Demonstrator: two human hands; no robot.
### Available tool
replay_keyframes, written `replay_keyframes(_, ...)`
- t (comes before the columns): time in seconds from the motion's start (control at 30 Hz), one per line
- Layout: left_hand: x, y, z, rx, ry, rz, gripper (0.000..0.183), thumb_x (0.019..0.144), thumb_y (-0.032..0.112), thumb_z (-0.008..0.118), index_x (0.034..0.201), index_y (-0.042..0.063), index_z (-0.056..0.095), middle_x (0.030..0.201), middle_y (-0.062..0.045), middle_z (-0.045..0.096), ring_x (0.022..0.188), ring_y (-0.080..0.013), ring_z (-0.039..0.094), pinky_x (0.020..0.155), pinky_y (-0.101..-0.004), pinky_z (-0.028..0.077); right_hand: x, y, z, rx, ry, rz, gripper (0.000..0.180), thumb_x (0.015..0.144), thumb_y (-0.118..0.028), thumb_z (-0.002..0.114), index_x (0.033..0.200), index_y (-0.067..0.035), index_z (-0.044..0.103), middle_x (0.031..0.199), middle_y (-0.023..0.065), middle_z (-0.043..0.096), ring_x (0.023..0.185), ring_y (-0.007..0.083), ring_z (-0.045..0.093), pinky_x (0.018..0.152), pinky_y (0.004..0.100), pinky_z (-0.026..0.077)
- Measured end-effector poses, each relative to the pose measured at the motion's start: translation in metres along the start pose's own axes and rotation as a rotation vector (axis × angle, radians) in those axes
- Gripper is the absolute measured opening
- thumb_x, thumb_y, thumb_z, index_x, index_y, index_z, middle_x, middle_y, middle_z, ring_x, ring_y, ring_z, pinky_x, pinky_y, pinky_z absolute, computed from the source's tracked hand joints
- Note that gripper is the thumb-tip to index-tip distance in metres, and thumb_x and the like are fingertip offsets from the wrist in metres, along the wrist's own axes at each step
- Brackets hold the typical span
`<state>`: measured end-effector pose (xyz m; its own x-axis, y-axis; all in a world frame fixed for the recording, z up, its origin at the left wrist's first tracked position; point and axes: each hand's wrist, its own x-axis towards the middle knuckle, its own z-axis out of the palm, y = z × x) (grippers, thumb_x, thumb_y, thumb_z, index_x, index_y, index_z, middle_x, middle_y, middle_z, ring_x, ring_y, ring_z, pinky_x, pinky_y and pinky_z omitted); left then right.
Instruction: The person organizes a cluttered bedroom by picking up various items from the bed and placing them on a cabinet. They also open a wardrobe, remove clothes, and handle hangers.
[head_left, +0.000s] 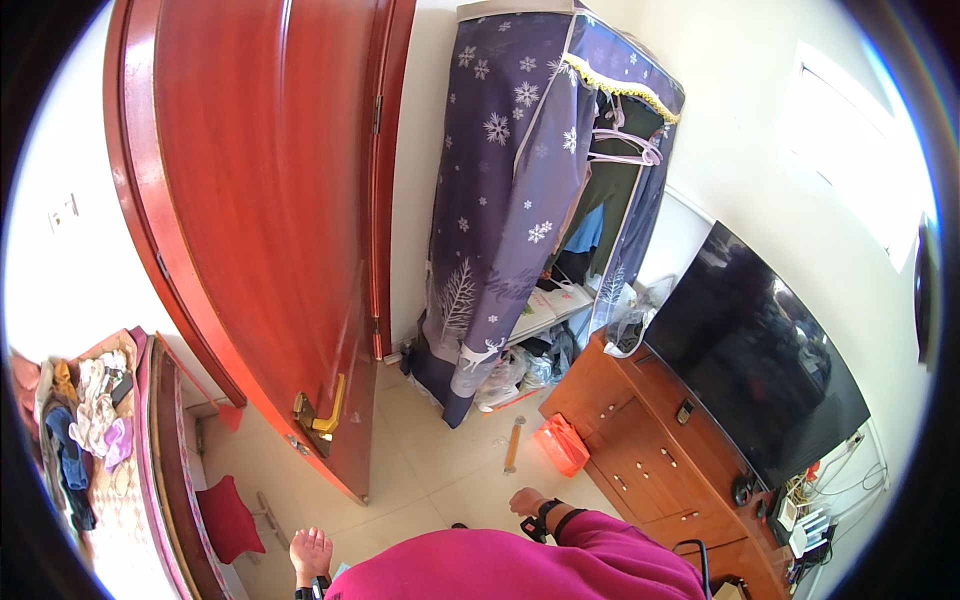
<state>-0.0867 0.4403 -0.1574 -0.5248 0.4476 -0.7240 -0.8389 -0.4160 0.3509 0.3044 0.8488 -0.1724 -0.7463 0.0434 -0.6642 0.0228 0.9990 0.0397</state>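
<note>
My left hand (310, 553) is raised at the bottom left, palm showing and fingers extended, with nothing in it; a dark band circles its wrist. My right hand (527, 502) hangs at the bottom centre with its fingers curled, and whether they hold anything cannot be told. Black straps and a small device sit on the right wrist. Beyond the right hand, a brown stick-like object (514, 445) lies on the tiled floor, beside an orange-red plastic bag (562, 445) that rests against the wooden cabinet (645, 457).
An open wooden door (262, 225) with a brass handle (330, 416) stands at left. A snowflake-patterned fabric wardrobe (495, 202) is ahead, partly open. A television (757, 352) stands on the cabinet. A red cushioned seat (229, 519) and a bed with clothes (112, 495) are at lower left.
</note>
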Motion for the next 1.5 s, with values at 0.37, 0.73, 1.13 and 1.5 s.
replay_keyframes(0.37,0.026,-0.018,0.028,0.133,0.01,-0.062,0.018,0.09,0.03,0.052,0.1,0.015,0.051,0.097,0.001,0.056,0.09,-0.0196,0.054,0.082,-0.0404,0.042,-0.025,-0.015,0.031,0.116,-0.014,0.11,0.014,0.078,-0.021,0.061,0.08,-0.013,0.072,0.084,0.0053,0.069,0.084,0.0257,0.067,0.069,0.0401,0.054)
replay_keyframes(0.73,0.003,-0.065,0.126,0.262,-0.023,-0.107,0.024,0.093,0.034,0.051,0.101,0.012,0.054,0.111,0.0,0.057,0.103,-0.0198,0.053,0.087,-0.0422,0.044,-0.027,0.049,0.137,0.307,0.009,0.197,0.019,0.076,-0.017,0.055,0.081,-0.014,0.074,0.085,0.0079,0.07,0.078,0.0275,0.067,0.065,0.0404,0.053)
replay_keyframes(1.13,0.013,-0.149,0.205,0.422,0.081,-0.204,0.025,0.09,0.028,0.056,0.101,0.005,0.055,0.099,-0.005,0.061,0.097,-0.0212,0.056,0.086,-0.0399,0.044,-0.061,0.134,0.14,0.664,0.139,0.39,0.026,0.078,-0.024,0.051,0.081,-0.01,0.073,0.087,0.0107,0.07,0.088,0.0293,0.066,0.078,0.0418,0.052)
replay_keyframes(1.5,0.103,-0.187,0.322,0.519,0.003,-0.173,0.011,0.087,0.022,0.06,0.092,0.013,0.056,0.091,-0.005,0.06,0.091,-0.0239,0.055,0.087,-0.0459,0.042,-0.057,0.309,0.02,1.081,0.621,0.516,0.016,0.076,-0.024,0.061,0.081,-0.01,0.067,0.088,0.0126,0.068,0.087,0.0326,0.063,0.079,0.0394,0.051)
